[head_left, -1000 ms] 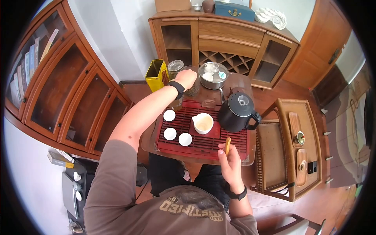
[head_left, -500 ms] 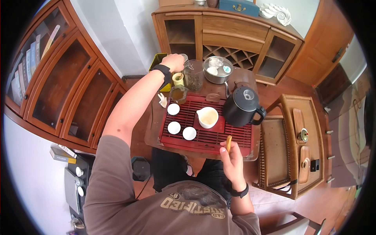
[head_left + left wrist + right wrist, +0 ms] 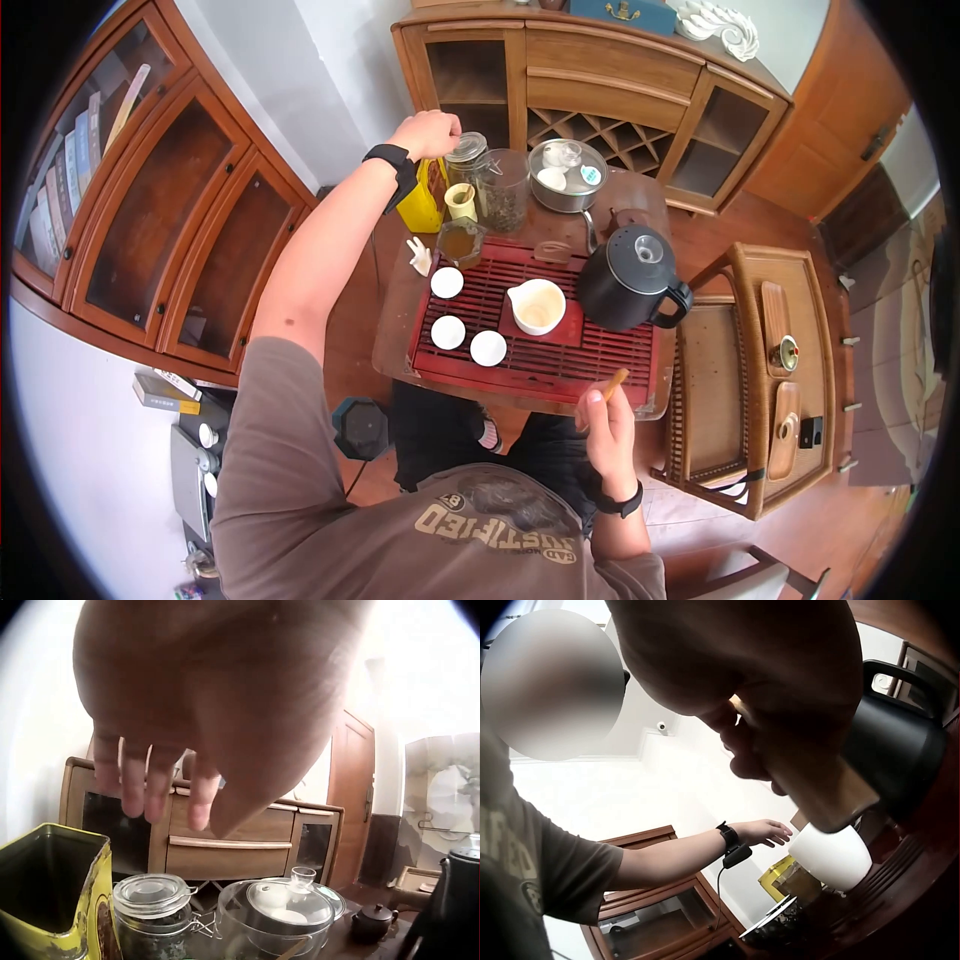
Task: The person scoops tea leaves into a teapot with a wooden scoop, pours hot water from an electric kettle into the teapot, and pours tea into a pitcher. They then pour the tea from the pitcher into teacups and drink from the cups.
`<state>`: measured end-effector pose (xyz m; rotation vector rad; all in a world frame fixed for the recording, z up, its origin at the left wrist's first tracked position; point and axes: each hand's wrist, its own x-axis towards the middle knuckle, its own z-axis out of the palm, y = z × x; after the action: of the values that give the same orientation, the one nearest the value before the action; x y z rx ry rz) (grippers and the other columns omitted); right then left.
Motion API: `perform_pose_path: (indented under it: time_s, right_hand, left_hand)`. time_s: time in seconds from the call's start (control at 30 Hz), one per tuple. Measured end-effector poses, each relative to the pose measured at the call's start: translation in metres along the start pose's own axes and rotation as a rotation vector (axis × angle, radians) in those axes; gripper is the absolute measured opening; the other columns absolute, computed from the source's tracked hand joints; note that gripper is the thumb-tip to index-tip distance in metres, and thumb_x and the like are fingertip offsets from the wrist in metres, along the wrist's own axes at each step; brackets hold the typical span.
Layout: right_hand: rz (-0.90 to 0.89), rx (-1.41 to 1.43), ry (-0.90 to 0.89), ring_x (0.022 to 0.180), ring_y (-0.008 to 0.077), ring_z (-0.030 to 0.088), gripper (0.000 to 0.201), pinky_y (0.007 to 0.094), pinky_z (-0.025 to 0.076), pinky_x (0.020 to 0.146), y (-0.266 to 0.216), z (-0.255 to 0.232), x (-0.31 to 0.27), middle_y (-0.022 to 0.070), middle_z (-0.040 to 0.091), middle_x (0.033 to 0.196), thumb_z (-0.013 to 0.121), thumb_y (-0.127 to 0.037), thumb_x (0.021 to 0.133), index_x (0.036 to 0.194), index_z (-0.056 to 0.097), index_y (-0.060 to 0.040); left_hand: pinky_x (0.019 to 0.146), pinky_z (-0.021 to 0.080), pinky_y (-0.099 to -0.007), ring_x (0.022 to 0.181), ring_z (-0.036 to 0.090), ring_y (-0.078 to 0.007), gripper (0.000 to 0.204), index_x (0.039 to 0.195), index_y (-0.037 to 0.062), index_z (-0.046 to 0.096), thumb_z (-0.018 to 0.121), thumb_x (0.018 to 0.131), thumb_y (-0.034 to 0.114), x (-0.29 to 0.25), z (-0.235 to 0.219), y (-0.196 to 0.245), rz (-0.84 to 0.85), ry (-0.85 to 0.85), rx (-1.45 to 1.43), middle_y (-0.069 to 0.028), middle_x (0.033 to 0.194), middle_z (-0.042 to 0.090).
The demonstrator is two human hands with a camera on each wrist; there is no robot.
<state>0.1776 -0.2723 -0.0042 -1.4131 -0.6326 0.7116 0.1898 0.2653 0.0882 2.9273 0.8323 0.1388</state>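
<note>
Over the open yellow tin (image 3: 424,200), my left hand (image 3: 430,134) hangs palm down, its loose fingers (image 3: 157,787) holding nothing. In the left wrist view the fingers appear above the tin and a clip-lid glass jar (image 3: 154,907). Low at the tray's front right corner, my right hand (image 3: 608,432) pinches a wooden tea scoop (image 3: 616,383) between thumb and fingers; its rounded end (image 3: 832,802) shows in the right wrist view. A white spouted pitcher (image 3: 538,308) with pale liquid and three white cups (image 3: 488,348) stand on the red slatted tea tray (image 3: 610,360).
A black kettle (image 3: 632,278) stands at the tray's right. Behind are a steel pan (image 3: 568,190) with a glass lid, an open glass jar (image 3: 502,200), a small holder (image 3: 461,202) with tools and a glass vessel (image 3: 460,242) of brown liquid. A hand-shaped figurine (image 3: 419,258) stands left.
My left hand has moved left, from over the glass jars to above the yellow tin. The right hand keeps the scoop and has shifted slightly down and right, the scoop now leaning right.
</note>
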Motion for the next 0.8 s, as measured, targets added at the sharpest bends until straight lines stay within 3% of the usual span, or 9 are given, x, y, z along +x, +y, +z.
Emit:
perform_pose_path:
  time_s: [0.07,0.13,0.27,0.4,0.57,0.67,0.8]
  right_hand:
    - [-0.021,0.070,-0.003,0.070,0.0118,0.056,0.021,0.0281,0.047,0.066,-0.001,0.003,0.004,0.0024,0.060,0.079,0.049,-0.016,0.111,0.096,0.055,-0.0022]
    - [-0.114,-0.030,-0.022,0.074,0.0125,0.056,0.023,0.0287,0.047,0.069,0.005,0.002,0.008,0.0046,0.061,0.082,0.047,-0.015,0.111,0.096,0.057,-0.0016]
    - [-0.129,-0.079,-0.028,0.077,0.0127,0.056,0.026,0.0288,0.047,0.072,-0.006,0.008,0.012,0.0049,0.062,0.085,0.048,-0.016,0.111,0.094,0.059,-0.0015]
    - [-0.102,-0.071,-0.021,0.078,0.0121,0.054,0.027,0.0283,0.045,0.073,-0.007,0.010,0.011,0.0042,0.062,0.086,0.048,-0.016,0.111,0.092,0.061,-0.0015]
    - [-0.102,-0.092,-0.001,0.078,0.0116,0.054,0.027,0.0281,0.045,0.073,-0.008,0.008,0.011,0.0036,0.061,0.086,0.049,-0.016,0.111,0.092,0.061,-0.0015]
    - [-0.106,-0.105,0.015,0.079,0.0117,0.054,0.026,0.0280,0.045,0.073,-0.007,0.006,0.010,0.0033,0.061,0.086,0.049,-0.016,0.111,0.092,0.061,-0.0013]
    - [-0.107,-0.094,0.033,0.079,0.0123,0.054,0.025,0.0283,0.046,0.073,-0.010,0.004,0.010,0.0035,0.061,0.086,0.050,-0.014,0.110,0.093,0.061,-0.0008]
  left_hand:
    - [0.094,0.055,-0.0454,0.110,0.070,-0.0351,0.028,0.112,0.0057,0.074,0.067,0.092,0.024,-0.002,0.000,0.001,0.056,-0.013,-0.045,-0.0165,0.114,0.074]
    - [0.094,0.055,-0.0433,0.108,0.070,-0.0339,0.027,0.112,0.0031,0.073,0.065,0.094,0.022,-0.004,0.006,0.002,0.234,-0.095,-0.161,-0.0178,0.112,0.074]
    - [0.095,0.055,-0.0418,0.107,0.071,-0.0334,0.030,0.115,0.0017,0.073,0.066,0.096,0.024,-0.014,0.016,0.024,0.325,-0.166,-0.283,-0.0188,0.110,0.075]
    - [0.096,0.055,-0.0425,0.109,0.071,-0.0333,0.032,0.116,0.0022,0.075,0.070,0.093,0.023,-0.009,0.029,0.053,0.432,-0.202,-0.113,-0.0176,0.113,0.076]
    - [0.097,0.055,-0.0414,0.110,0.071,-0.0333,0.040,0.126,0.0037,0.072,0.071,0.090,0.020,0.003,0.044,0.079,0.355,-0.405,-0.024,-0.0156,0.115,0.077]
    - [0.097,0.055,-0.0408,0.110,0.071,-0.0328,0.041,0.126,0.0042,0.072,0.072,0.089,0.020,0.011,0.053,0.085,0.342,-0.413,0.084,-0.0144,0.115,0.077]
    - [0.087,0.057,-0.0450,0.098,0.073,-0.0371,0.022,0.101,0.0032,0.078,0.070,0.085,0.017,0.017,0.070,0.086,0.323,-0.386,0.137,-0.0181,0.099,0.077]
